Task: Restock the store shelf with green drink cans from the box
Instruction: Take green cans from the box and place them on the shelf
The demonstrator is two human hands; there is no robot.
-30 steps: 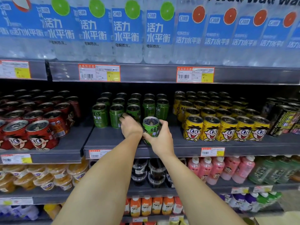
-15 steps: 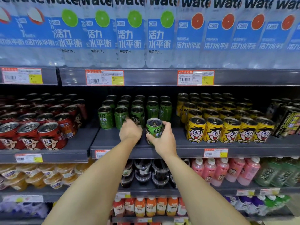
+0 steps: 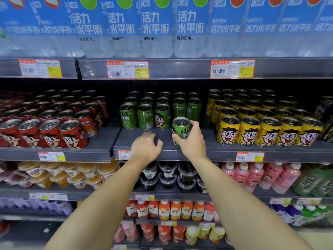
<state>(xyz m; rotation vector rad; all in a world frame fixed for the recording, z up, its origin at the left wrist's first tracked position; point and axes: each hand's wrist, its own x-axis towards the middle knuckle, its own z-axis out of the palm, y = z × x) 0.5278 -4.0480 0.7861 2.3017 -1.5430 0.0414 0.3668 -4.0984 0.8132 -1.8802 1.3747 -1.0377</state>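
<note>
Gripping the green milk can [image 3: 180, 130] in your right hand [image 3: 191, 144], left hand [image 3: 146, 147] relaxed and empty over the shelf [image 3: 212, 150], set it upright, label forward, beside the front-row green cans [image 3: 145, 116].

Red cans [image 3: 54, 127] fill the neighbouring shelf section, yellow cans [image 3: 261, 123] opposite, water bottles [image 3: 155, 27] above.

Right hand [image 3: 191, 141] covers lower part of green can [image 3: 180, 128]. Can bottom hidden, so cannot tell if it sits on shelf [image 3: 162, 138]. Back green cans [image 3: 164, 95] lost in dark. Water bottles [image 3: 155, 27] cut off at top edge. Price tags [image 3: 127, 69] too small and blurry to read. Both arms cut off at bottom edge.
</note>
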